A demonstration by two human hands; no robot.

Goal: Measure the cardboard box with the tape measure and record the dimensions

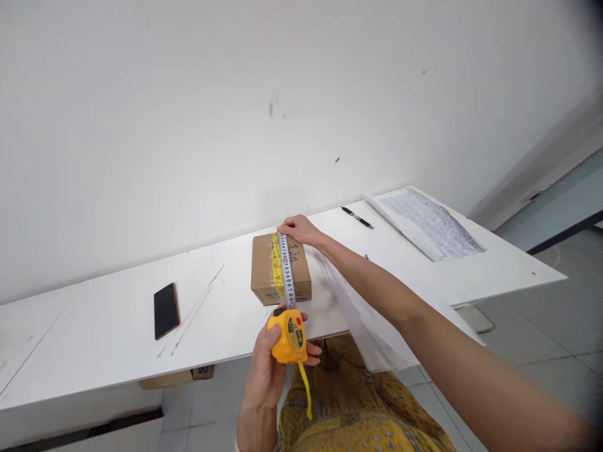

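Observation:
A small brown cardboard box (264, 271) with yellow tape along its top sits on the white table (108, 326). My left hand (267, 364) is closed round a yellow tape measure case (288, 336) at the box's near edge. The white tape blade (287, 271) runs over the box top to its far edge. There my right hand (298, 228) pinches the blade's end against the box, with my forearm reaching across the table's front.
A black phone (166, 310) lies left of the box. A black pen (357, 217) and a printed sheet (431, 223) lie at the back right. Clear plastic sheeting (362, 314) hangs over the table's front edge. A white wall stands behind.

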